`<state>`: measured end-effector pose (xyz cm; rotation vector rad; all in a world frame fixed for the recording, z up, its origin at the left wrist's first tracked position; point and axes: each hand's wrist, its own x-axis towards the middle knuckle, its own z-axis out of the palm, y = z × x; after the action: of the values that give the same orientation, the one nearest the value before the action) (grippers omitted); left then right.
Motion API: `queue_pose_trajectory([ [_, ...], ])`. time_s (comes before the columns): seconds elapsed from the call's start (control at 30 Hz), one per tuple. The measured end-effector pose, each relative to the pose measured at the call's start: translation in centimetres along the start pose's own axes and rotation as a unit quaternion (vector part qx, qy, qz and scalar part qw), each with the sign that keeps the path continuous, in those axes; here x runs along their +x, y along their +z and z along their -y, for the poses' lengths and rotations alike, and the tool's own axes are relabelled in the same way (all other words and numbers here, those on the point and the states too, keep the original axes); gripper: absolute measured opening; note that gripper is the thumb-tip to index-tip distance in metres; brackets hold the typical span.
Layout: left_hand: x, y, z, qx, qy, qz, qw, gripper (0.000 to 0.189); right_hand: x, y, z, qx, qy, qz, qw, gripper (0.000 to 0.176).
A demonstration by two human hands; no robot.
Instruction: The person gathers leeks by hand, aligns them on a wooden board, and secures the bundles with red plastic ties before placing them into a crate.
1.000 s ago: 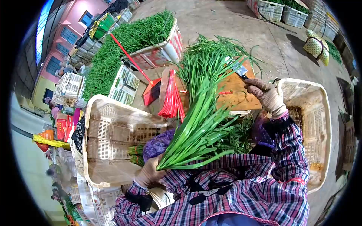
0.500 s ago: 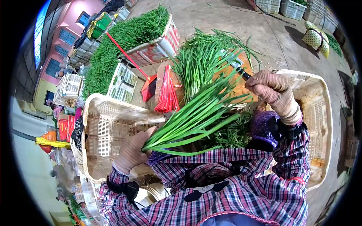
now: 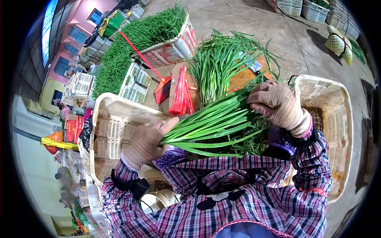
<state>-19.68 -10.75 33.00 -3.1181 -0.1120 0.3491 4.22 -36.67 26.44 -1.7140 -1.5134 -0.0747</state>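
My left hand [image 3: 149, 141], in a worn striped glove, is closed round the lower end of a bunch of garlic chives [image 3: 210, 127]. The long green leaves stretch to the right across my lap. My right hand [image 3: 276, 105], gloved too, has its fingers curled over the leaf tips at the other end; its palm is hidden. Just beyond it, a knife [image 3: 252, 63] with a broad blade and dark handle lies on a wooden board [image 3: 238, 81]. More chives [image 3: 216, 67] are piled on that board. A bundle of red strips [image 3: 182, 95] lies left of the pile.
White plastic crates stand at my left [image 3: 107, 137] and right [image 3: 329, 119]. Green trimmings [image 3: 254, 139] lie between my knees. A red broom [image 3: 162, 89] leans beside crates heaped with greens [image 3: 162, 29]. A white bucket [image 3: 158, 200] sits low at my left.
My right hand has come down and left from beside the knife handle to the chive tips. The bunch now lies flatter, with its leaf ends gathered. My left hand keeps its hold.
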Motion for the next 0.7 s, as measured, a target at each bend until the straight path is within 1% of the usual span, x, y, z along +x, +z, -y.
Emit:
queue_pose_trajectory([
  [0.07,0.2,0.2,0.1,-0.031,0.037,-0.067,0.997,0.064,-0.3,0.4,-0.1,-0.068,0.011,0.047,0.996,0.013],
  [0.1,0.2,0.2,0.1,-0.032,0.037,-0.068,0.996,0.064,-0.4,0.6,-0.1,-0.057,0.015,0.063,0.996,0.013],
  [0.2,0.2,0.2,0.1,-0.007,0.025,-0.051,0.998,0.064,-0.7,1.1,0.2,-0.052,0.024,0.08,0.995,0.015],
  [0.27,0.2,0.4,0.3,0.014,0.035,-0.028,0.999,0.067,-0.5,1.4,1.2,-0.035,0.02,0.081,0.996,0.017],
  [0.3,0.3,0.6,0.4,0.02,0.044,-0.036,0.998,0.068,-0.4,1.7,1.5,-0.037,0.016,0.091,0.995,0.017],
  [0.4,0.4,0.4,-0.1,0.031,0.048,-0.037,0.998,0.065,-0.1,2.6,1.8,-0.005,0.002,0.097,0.995,0.017],
  [0.43,0.5,0.5,0.1,0.006,0.046,-0.026,0.999,0.066,0.0,3.0,2.0,0.002,0.001,0.096,0.995,0.017],
  [0.53,0.9,0.5,-0.3,0.022,0.063,-0.04,0.997,0.068,0.4,4.1,2.5,0.007,-0.003,0.102,0.995,0.015],
  [0.57,0.9,0.7,-0.5,0.045,0.08,-0.071,0.993,0.067,0.6,4.4,2.8,0.013,-0.001,0.107,0.994,0.015],
  [0.6,1.0,0.6,-0.7,0.045,0.08,-0.071,0.993,0.067,0.8,4.7,3.1,0.02,0.001,0.113,0.993,0.014],
  [0.7,1.6,-0.4,-1.6,0.04,0.055,-0.008,0.998,0.066,1.2,5.4,3.5,0.016,0.005,0.109,0.994,0.014],
])
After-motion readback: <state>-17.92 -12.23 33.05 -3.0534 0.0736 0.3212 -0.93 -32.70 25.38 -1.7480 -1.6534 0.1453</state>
